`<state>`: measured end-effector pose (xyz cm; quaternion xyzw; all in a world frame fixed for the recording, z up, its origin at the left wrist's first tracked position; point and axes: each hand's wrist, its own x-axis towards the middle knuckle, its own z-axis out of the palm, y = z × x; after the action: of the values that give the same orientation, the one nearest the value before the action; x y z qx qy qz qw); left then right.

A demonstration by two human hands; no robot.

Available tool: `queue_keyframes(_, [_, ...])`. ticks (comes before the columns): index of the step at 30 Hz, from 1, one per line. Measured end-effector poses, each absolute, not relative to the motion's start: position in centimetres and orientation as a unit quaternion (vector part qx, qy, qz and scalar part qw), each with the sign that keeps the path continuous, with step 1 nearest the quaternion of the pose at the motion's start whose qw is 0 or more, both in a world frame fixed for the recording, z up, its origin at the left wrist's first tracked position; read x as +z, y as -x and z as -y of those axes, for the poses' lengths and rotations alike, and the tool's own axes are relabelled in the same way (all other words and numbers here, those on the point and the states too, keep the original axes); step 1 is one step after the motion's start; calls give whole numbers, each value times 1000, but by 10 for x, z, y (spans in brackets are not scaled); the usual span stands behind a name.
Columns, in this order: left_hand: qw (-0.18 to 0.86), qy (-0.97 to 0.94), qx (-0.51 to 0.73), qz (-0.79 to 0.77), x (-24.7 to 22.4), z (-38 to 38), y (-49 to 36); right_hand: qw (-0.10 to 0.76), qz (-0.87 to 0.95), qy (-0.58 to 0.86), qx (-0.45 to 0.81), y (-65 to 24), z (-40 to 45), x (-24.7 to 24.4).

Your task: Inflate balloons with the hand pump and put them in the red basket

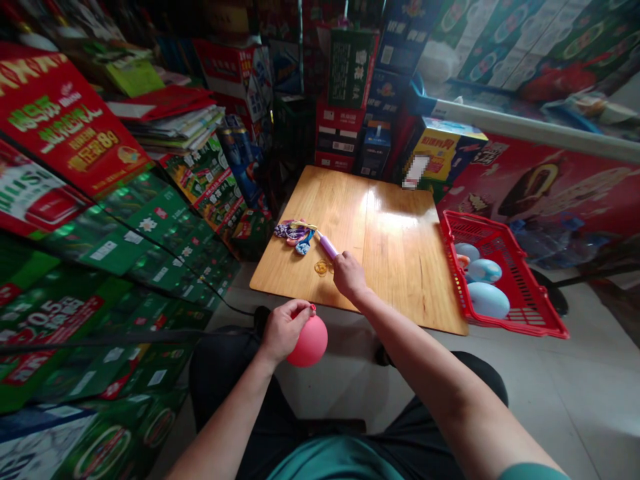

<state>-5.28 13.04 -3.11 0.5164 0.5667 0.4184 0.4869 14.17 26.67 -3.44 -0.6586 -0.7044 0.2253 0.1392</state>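
The left hand (285, 330) pinches the neck of a pink balloon (312, 341), light, soft and best held there, just off the wooden table (400, 267); the right hand (350, 277) closes on a lilac hand pump (328, 246) over it.

**Shop corner hemmed in by stacked cartons**

Red and green printed cartons (125, 227) rise in tall stacks around a wooden bench (400, 267), a red ice-cream chest freezer (540, 180) stands right, pale floor tiles (560, 380) below, light glaring on the bench top

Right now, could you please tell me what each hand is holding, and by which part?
The left hand pinches a pink balloon by its neck; the right hand grips a lilac balloon pump by its lower end.
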Motion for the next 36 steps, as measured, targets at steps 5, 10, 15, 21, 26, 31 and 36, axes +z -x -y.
queue_keyframes(5, [535, -444, 471, -543, -27, -139, 41, 236, 613, 669, 348, -161, -271, -16])
queue_keyframes(10, [574, -399, 499, -512, -10, -151, 22, 306, 533, 608, 503, -178, -246, 9])
queue_keyframes(15, [573, -432, 510, -474, 12, -156, 1, 349, 490, 542, 587, -188, -208, 28])
queue_keyframes(21, [600, -435, 498, -451, 28, -145, -25, 374, 463, 505, 625, -199, -175, 36])
queue_keyframes(26, [580, -458, 495, -458, 33, -137, -42, 399, 435, 481, 648, -210, -155, 43])
queue_keyframes(31, [554, -477, 494, -470, 33, -136, -55, 436, 379, 473, 665, -220, -147, 48])
queue_keyframes(36, [531, -502, 488, -478, 39, -138, -64, 468, 375, 452, 660, -223, -147, 52])
